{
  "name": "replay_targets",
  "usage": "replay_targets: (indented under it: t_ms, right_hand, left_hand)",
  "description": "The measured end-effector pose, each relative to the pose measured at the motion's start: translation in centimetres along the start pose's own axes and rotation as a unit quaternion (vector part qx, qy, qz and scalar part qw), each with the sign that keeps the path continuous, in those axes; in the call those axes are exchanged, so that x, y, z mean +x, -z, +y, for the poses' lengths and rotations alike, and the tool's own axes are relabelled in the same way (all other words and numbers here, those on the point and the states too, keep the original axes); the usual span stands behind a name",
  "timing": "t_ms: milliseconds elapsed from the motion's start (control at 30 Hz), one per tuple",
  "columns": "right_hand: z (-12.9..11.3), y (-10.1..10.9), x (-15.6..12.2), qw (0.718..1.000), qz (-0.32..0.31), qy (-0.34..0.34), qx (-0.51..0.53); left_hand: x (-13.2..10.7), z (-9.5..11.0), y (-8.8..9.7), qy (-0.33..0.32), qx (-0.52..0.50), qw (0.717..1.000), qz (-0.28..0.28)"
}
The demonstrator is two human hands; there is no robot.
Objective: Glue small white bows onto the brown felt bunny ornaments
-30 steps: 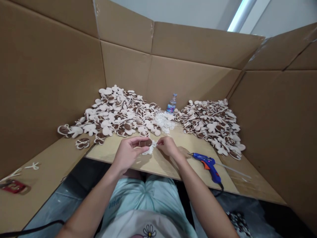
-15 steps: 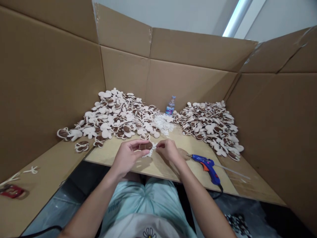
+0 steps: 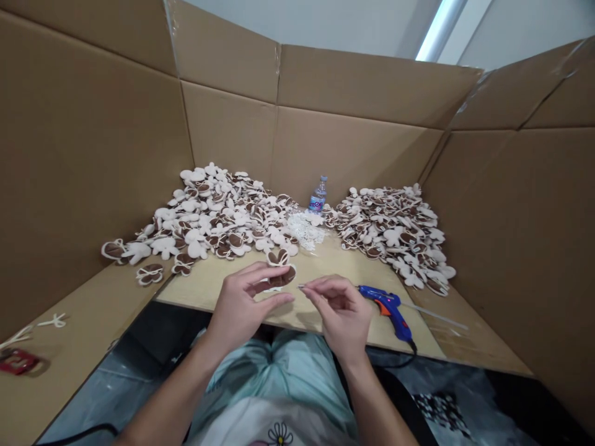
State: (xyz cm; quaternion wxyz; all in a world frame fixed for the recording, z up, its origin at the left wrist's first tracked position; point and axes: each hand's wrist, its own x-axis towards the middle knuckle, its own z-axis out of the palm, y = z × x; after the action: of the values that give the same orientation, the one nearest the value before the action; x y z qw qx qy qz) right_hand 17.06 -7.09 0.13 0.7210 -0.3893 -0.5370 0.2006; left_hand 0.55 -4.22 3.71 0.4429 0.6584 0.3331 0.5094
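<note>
The right hand (image 3: 337,310) has drawn away from the left, its fingertips (image 3: 304,288) pinched together, perhaps on a thin strand, while the curled left hand (image 3: 239,303) grips a brown-and-cream cutout (image 3: 282,277) just beyond its fingers.

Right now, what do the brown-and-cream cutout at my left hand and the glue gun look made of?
The cutout looks like matte felt, soft-edged without shine, though hard to tell. The glue gun looks like glossy moulded plastic, its blue shell catching highlights.

BG: cardbd panels (image 3: 88,173), 3 sides, taped seams | plywd board (image 3: 199,300) | white wall (image 3: 525,31) | lt tube (image 3: 440,30), top R
</note>
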Motion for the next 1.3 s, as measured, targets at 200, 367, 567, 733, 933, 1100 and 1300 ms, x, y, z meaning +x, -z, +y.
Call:
replay_targets:
  t_ms: [200,367,567,733,933,1100,1300]
  right_hand:
    - [0.2,-0.5,-0.7,0.999,-0.009,0.014,0.037]
    - [-0.1,-0.8,-0.9,0.999,0.006,0.01,0.046]
    - [-0.4,-0.9,-0.7,0.999,0.02,0.013,0.027]
    - [-0.6,-1.0,-0.7,0.999,0.024,0.014,0.036]
    - [-1.0,-1.1,-0.9,0.999,0.024,-0.002,0.039]
    - [-1.6,-1.1,-0.8,0.999,0.033,-0.018,0.021]
    - [-2.4,-1.3,-0.5,0.998,0.031,-0.039,0.031]
  left_hand:
    - [-0.2,0.2,-0.3,-0.014,0.012,1.0,-0.002]
    - [-0.2,0.2,-0.3,-0.042,0.031,0.999,0.003]
    - [-0.3,0.3,-0.4,-0.038,0.029,0.999,0.011]
    - [-0.3,0.5,-0.5,-0.043,0.03,0.999,0.014]
    - [-0.4,0.5,-0.5,-0.05,0.025,0.998,0.017]
    - [-0.5,0.6,-0.5,-0.052,0.003,0.998,0.017]
    - [-0.6,0.9,-0.5,-0.045,-0.011,0.999,0.013]
